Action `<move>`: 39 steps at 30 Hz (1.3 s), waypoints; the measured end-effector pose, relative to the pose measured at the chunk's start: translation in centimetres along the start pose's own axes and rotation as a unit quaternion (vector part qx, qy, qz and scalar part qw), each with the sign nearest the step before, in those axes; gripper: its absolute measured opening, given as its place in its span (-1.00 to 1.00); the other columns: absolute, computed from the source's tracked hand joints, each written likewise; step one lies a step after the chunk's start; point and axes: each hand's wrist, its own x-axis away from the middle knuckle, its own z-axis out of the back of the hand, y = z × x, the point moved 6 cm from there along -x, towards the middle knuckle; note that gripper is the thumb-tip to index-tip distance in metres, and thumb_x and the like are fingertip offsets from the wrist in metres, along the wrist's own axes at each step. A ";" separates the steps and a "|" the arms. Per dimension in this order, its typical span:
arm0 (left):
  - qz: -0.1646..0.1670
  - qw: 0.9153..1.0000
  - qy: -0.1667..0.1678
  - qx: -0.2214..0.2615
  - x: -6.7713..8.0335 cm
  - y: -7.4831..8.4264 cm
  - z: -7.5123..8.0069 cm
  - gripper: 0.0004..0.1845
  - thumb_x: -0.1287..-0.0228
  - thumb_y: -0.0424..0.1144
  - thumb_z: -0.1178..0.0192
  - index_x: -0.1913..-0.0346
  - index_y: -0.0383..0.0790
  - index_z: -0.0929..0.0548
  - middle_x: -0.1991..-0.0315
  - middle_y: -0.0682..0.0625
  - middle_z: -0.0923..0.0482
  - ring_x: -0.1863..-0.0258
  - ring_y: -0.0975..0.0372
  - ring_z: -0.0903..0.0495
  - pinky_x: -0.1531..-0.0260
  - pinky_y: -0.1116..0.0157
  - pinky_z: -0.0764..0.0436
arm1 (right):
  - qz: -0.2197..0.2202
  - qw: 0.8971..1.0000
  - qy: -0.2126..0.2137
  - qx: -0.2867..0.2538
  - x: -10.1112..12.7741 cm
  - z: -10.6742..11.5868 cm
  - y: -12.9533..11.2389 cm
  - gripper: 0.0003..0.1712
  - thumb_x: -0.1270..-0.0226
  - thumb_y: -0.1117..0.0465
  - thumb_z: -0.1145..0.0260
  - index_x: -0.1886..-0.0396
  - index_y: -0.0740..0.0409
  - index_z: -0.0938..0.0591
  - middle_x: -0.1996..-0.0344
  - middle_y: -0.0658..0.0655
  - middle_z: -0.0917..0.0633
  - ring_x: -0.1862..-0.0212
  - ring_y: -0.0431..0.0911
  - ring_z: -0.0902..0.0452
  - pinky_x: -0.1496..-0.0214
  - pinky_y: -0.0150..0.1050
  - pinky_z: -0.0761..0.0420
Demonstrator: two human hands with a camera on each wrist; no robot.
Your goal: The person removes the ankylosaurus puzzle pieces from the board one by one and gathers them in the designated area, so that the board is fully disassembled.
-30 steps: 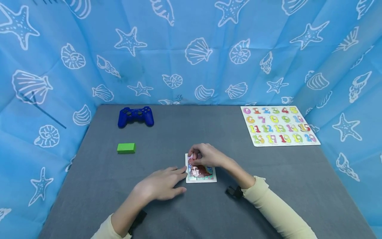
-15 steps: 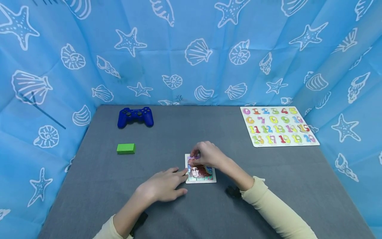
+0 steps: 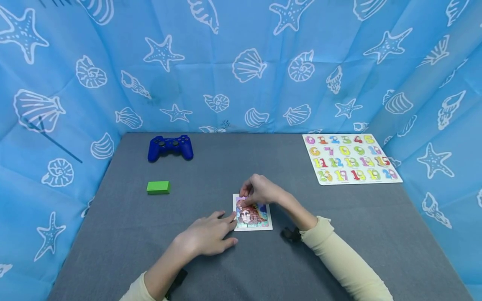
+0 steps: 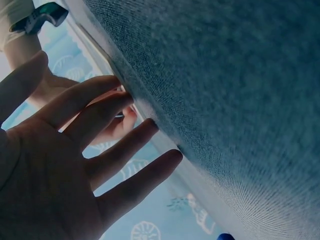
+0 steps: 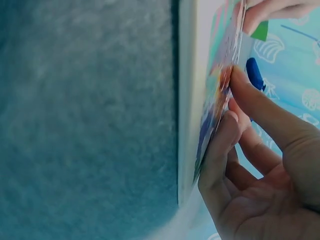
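**Hands at the puzzle**

The right hand [image 3: 260,190], fingers curled, pinches a piece at the far edge of the puzzle [image 3: 252,217] at table [image 3: 339,251] centre. The left hand [image 3: 208,236], flat and relaxed, steadies its left edge. The piece should be pressed evenly, the frame kept braced.

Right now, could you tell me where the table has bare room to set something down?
The grey table is bare right of the small puzzle, below the number board, and between the blue controller and that board. It is crowded mid-table, where the left hand and right hand meet at the puzzle.
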 end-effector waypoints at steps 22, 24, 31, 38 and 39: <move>0.004 1.000 0.000 0.006 -0.1 -0.1 -0.1 -0.39 -0.41 0.20 0.01 -0.45 0.10 -0.29 -0.54 0.13 -0.10 -0.54 0.01 -0.08 -0.29 -0.19 -0.38 | 0.026 1.000 -0.007 0.000 0.3 0.2 0.1 -0.78 -0.05 0.17 -0.54 0.32 0.11 -0.70 0.41 0.00 -0.70 0.36 -0.17 -0.59 0.32 -0.40 -0.61; 0.003 1.000 0.001 0.008 0.0 -0.1 -0.1 -0.38 -0.41 0.20 0.01 -0.45 0.09 -0.30 -0.54 0.13 -0.10 -0.54 0.02 -0.08 -0.29 -0.18 -0.37 | 0.028 1.000 -0.004 0.001 0.3 0.2 0.1 -0.78 -0.06 0.17 -0.53 0.31 0.10 -0.70 0.41 0.00 -0.70 0.35 -0.17 -0.60 0.31 -0.40 -0.61; 0.001 1.000 0.003 0.013 0.0 -0.1 0.0 -0.38 -0.41 0.20 0.01 -0.45 0.08 -0.29 -0.54 0.12 -0.10 -0.54 0.02 -0.08 -0.30 -0.17 -0.38 | 0.053 0.999 -0.008 -0.003 0.6 -0.1 -0.4 -0.82 -0.17 0.28 -0.44 0.21 0.11 -0.69 0.37 0.03 -0.69 0.33 -0.18 -0.56 0.29 -0.38 -0.59; 0.001 1.000 0.005 0.015 0.0 -0.2 -0.1 -0.38 -0.41 0.20 0.02 -0.45 0.09 -0.29 -0.54 0.13 -0.10 -0.54 0.01 -0.08 -0.31 -0.17 -0.36 | 0.098 0.995 -0.005 -0.016 1.1 -0.4 -0.8 -0.87 -0.22 0.29 -0.39 0.23 0.09 -0.65 0.34 0.02 -0.70 0.28 -0.17 -0.61 0.21 -0.31 -0.65; 0.001 1.000 0.005 0.015 0.0 -0.2 -0.1 -0.38 -0.41 0.20 0.02 -0.45 0.09 -0.29 -0.54 0.13 -0.10 -0.54 0.01 -0.08 -0.31 -0.17 -0.36 | 0.100 0.995 -0.006 -0.024 1.2 -0.4 -0.8 -0.88 -0.23 0.29 -0.38 0.23 0.08 -0.65 0.33 0.02 -0.70 0.28 -0.17 -0.62 0.20 -0.31 -0.66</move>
